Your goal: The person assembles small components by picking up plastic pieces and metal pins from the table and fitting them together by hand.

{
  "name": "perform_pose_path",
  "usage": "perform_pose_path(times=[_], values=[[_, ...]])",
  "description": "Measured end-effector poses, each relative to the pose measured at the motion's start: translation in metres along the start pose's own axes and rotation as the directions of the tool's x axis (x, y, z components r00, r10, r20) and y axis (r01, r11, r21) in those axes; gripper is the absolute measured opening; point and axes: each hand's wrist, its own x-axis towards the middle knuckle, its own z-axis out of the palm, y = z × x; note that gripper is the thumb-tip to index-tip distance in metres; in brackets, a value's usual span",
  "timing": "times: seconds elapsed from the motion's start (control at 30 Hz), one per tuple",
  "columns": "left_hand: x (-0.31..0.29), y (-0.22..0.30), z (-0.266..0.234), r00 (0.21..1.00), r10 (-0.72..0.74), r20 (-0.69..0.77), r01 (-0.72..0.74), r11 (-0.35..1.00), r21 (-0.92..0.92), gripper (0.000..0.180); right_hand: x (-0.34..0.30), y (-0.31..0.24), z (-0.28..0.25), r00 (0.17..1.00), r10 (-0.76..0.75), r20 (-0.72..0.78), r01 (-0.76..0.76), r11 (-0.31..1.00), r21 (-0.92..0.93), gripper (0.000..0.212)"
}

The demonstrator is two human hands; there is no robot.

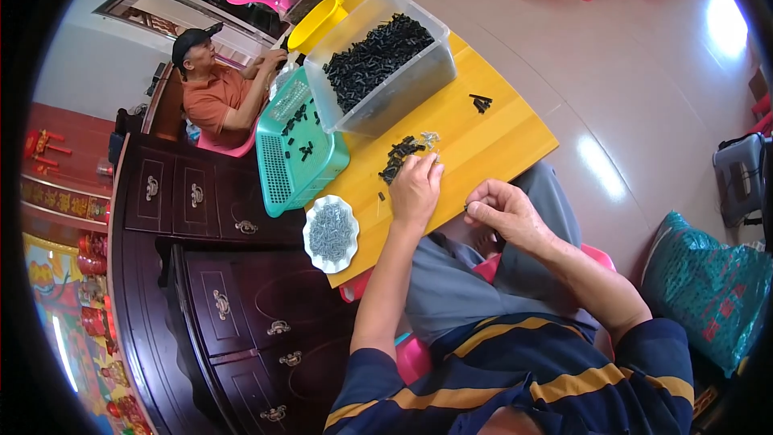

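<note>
Left hand on yellow table, fingers curled, tips in small pile of black parts near table's front edge. Right hand off front edge, over lap — thumb and forefinger pinching tiny dark piece, too small to identify. Clear bin of black parts at far side; white dish of screws at left corner; green basket beside bin.

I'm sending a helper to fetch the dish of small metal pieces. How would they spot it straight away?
Find the yellow table. At its near left corner, below the teal basket, sits a white scalloped dish of small grey metal pieces. It is the only white, shallow container; the basket and the clear bin hold black parts.
</note>
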Motion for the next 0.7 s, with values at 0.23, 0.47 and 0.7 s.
perform_pose_path(times=[0.23, 0.47, 0.7], values=[[0.005, -0.003, 0.008, 0.998, 0.032, -0.053, -0.033, 0.999, -0.017, 0.010, 0.000, -0.001, 0.001, 1.000, -0.001, -0.010, 0.001, 1.000, 0.017, 0.012], [0.002, -0.001, 0.003, 0.999, -0.046, -0.029, 0.048, 0.995, 0.085, 0.011, 0.000, 0.000, 0.002, 1.000, -0.001, -0.022, 0.001, 1.000, 0.017, 0.012], [-0.014, 0.026, -0.023, 0.997, -0.078, -0.012, 0.075, 0.985, -0.152, 0.009, 0.000, 0.000, -0.003, 1.000, 0.010, 0.010, -0.010, 0.999, -0.031, 0.013]])
